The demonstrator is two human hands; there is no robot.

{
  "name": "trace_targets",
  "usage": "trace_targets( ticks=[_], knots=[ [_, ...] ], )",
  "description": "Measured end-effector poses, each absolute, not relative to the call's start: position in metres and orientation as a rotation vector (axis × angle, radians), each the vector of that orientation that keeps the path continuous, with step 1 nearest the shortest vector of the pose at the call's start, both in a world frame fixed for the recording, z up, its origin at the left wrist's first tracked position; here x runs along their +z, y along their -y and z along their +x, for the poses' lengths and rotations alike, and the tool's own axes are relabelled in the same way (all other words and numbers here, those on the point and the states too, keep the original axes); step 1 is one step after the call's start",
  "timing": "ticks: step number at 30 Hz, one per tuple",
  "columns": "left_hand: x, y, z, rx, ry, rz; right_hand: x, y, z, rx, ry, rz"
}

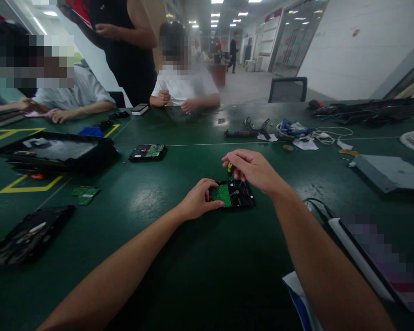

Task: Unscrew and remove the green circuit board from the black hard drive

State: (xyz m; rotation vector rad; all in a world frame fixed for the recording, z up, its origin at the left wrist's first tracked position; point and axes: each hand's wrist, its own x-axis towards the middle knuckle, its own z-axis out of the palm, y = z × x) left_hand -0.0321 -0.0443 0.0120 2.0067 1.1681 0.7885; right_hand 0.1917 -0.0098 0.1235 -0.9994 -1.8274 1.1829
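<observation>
A black hard drive (242, 194) lies flat on the green table in front of me, its green circuit board (221, 195) facing up at the left end. My left hand (199, 200) grips that left end, thumb on the near edge and fingers at the far side. Over the drive's far edge, my right hand (253, 169) pinches a small yellow-and-black screwdriver (231, 168) upright. Its tip is too small and dark to tell whether it touches the drive.
Another hard drive (147, 152) and loose green circuit boards (86, 195) lie to the left, near a black tray (60, 151) and a dark casing (31, 234). Cables (296, 128), a grey metal box (393, 172) and a tablet-like device (362, 262) are at right. People sit across the table.
</observation>
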Motion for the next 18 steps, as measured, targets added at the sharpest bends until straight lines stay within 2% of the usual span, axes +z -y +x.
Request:
trace_targets(
  ticks=[4,11,18],
  knots=[
    [0.0119,0.0444,-0.0319,0.786,-1.186,2.009,0.1237,0.0097,0.1911,1.286,1.777,-0.991],
    [0.0137,0.0445,-0.0318,0.777,-1.182,2.006,0.1228,0.0095,0.1925,1.057,1.839,-1.033],
    [0.0141,0.0442,-0.0320,0.772,-1.181,2.002,0.1205,0.0087,0.1922,1.126,1.797,-1.017]
  ],
)
